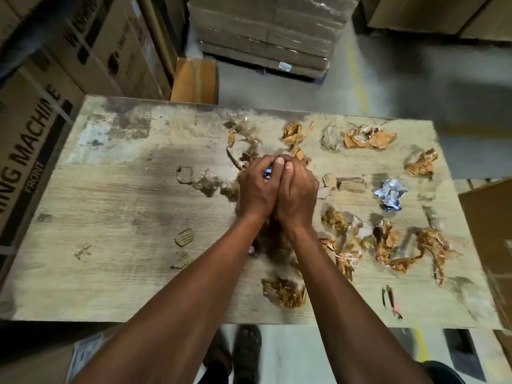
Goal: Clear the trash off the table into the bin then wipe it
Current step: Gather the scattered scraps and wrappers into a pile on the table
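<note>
- Both your hands, left hand (256,187) and right hand (296,189), cup together around a blue-and-silver scrap (267,173) above the table (110,212).
- Brown crumpled wrappers (370,137) and a blue foil wad (390,192) crowd your right.
- Cardboard bits (184,236) lie left; boxes (33,128) flank the table.

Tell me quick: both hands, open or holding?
Left hand: closed with the right around a blue-white scrap.
Right hand: closed on the same scrap.

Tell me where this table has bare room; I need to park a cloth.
Bare: the table's left half, between its left edge and the corrugated cardboard scraps. Crowded: the right half, with crumpled brown wrappers, blue-white foil wrapper.
</note>
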